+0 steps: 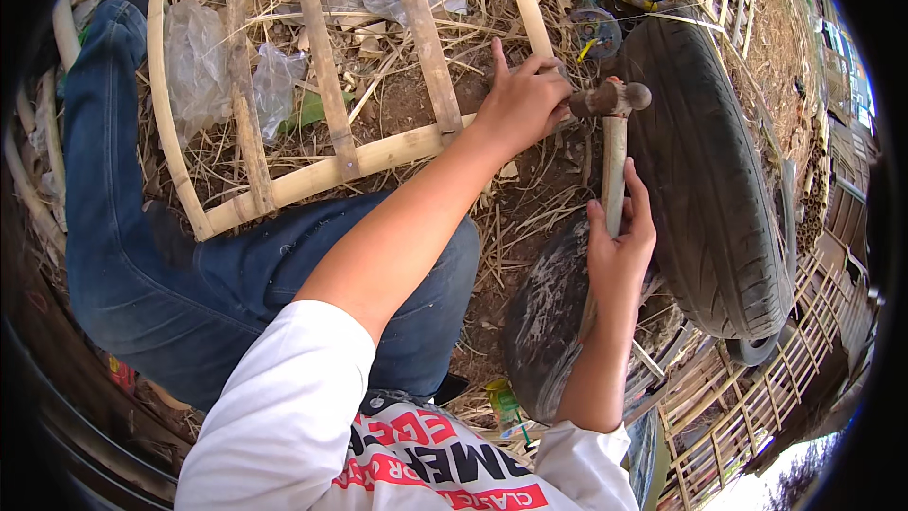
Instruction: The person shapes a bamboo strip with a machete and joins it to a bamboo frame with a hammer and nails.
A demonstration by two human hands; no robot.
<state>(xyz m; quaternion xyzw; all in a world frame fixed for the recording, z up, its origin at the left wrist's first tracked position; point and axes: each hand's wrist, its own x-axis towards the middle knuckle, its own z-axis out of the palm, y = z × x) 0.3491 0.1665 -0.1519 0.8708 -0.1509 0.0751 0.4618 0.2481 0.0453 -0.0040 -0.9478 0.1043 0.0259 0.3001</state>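
Observation:
A bamboo frame [397,148] of split slats joined to a cross bar lies over my legs and the ground. My left hand [520,106] is closed at its right corner, where an upright strip meets the bar; whatever is under the fingertips is hidden. My right hand [624,232] grips a hammer [613,144] by its wooden handle, thumb and forefinger lying along it. The hammer's rusty metal head is level with my left fingertips and very close to them; I cannot tell whether they touch.
A worn black tyre [705,180] stands just right of the hammer. Below it sits a dark, scuffed rounded object [549,322]. Clear plastic bags [194,66] and straw litter the soil. Bamboo lattice panels [757,407] lie at the right. My bent jeans-clad leg [113,208] flanks the frame.

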